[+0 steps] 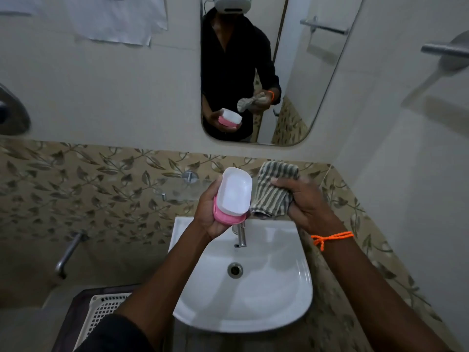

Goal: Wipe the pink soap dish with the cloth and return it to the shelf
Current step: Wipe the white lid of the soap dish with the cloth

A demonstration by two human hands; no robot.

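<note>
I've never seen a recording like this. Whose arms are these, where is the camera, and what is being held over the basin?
There is no machine here: a person is working with two bare hands. The single picture comes from a wide-angle camera worn on the person's head, looking forward and down; the wall mirror reflects the white headset.

The left hand grips a pink plastic soap dish with a white inner tray, tilted with its hollow towards the camera. The right hand, with an orange thread round its wrist, clutches a bunched grey-and-cream striped cloth. Cloth and dish are side by side; whether they touch is hard to tell.

Below them are a white ceramic washbasin and its chrome tap. A white plastic lattice basket sits lower left.
</note>
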